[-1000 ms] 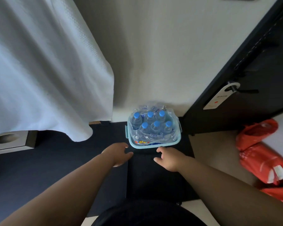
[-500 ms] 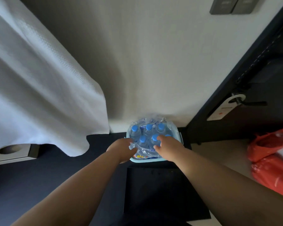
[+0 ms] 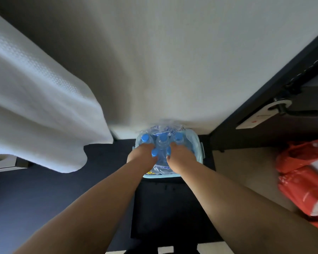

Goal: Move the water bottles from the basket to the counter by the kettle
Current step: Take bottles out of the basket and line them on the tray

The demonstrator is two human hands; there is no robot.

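A light blue plastic basket (image 3: 197, 149) stands on the dark floor against the white wall. It holds several clear water bottles (image 3: 162, 139) with blue caps, inside torn plastic wrap. Both my hands are down in the basket at the front row. My left hand (image 3: 142, 155) curls around a front bottle whose cap (image 3: 154, 153) shows beside my thumb. My right hand (image 3: 181, 155) wraps the bottle next to it, covering most of its cap. The fingertips are hidden among the bottles. No kettle or counter is in view.
A white towel or sheet (image 3: 44, 107) hangs at the left, close to the basket. A dark door with a handle and a hanging tag (image 3: 261, 118) is at the right. Red plastic bags (image 3: 301, 180) lie on the floor to the right.
My hands moved forward from the floor in front of the basket into it and closed around front bottles. My head came nearer and lower.
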